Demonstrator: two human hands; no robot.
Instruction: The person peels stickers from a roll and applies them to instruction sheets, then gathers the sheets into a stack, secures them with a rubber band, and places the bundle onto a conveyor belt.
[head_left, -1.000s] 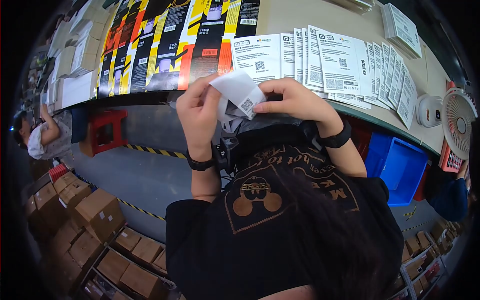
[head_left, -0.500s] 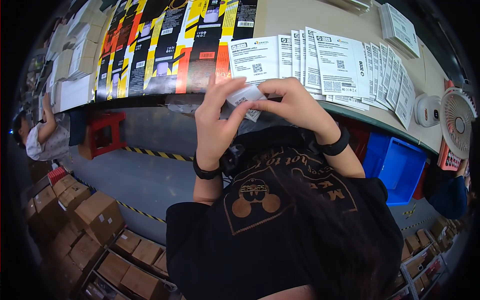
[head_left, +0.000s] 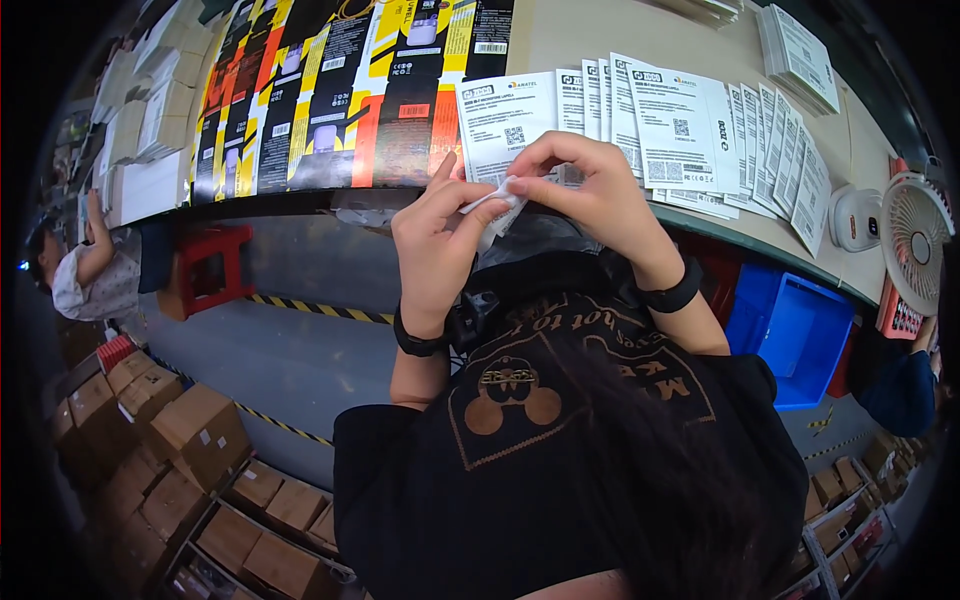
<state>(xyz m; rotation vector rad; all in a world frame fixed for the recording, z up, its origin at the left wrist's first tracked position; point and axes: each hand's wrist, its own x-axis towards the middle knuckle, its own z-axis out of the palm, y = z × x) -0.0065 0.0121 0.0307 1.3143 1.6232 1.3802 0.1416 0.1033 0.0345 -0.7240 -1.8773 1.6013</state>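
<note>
Just off the table edge, my left hand (head_left: pixel 432 235) and my right hand (head_left: pixel 600 195) pinch a small white label strip (head_left: pixel 507 203) between thumbs and forefingers. The strip is bent where the fingertips meet, and part of it hangs below them. Beyond the hands lies a white printed flat box (head_left: pixel 505 105) with a square code. To its right, similar white boxes (head_left: pixel 680 125) overlap in a fanned row. Flat black, yellow and orange printed packages (head_left: pixel 335 110) lie side by side to the left.
White stacks (head_left: pixel 160 110) stand at the far left, beside a person (head_left: pixel 95 270). A white fan (head_left: pixel 912 245) and a stack of white boxes (head_left: pixel 800 60) are on the right. Below the table are a blue bin (head_left: pixel 790 340) and a red stool (head_left: pixel 210 265). Cartons (head_left: pixel 200 430) sit behind.
The label strip has gone from facing up with its codes showing to bent between my fingertips. My right hand has shifted slightly up and is pinching close against my left fingertips.
</note>
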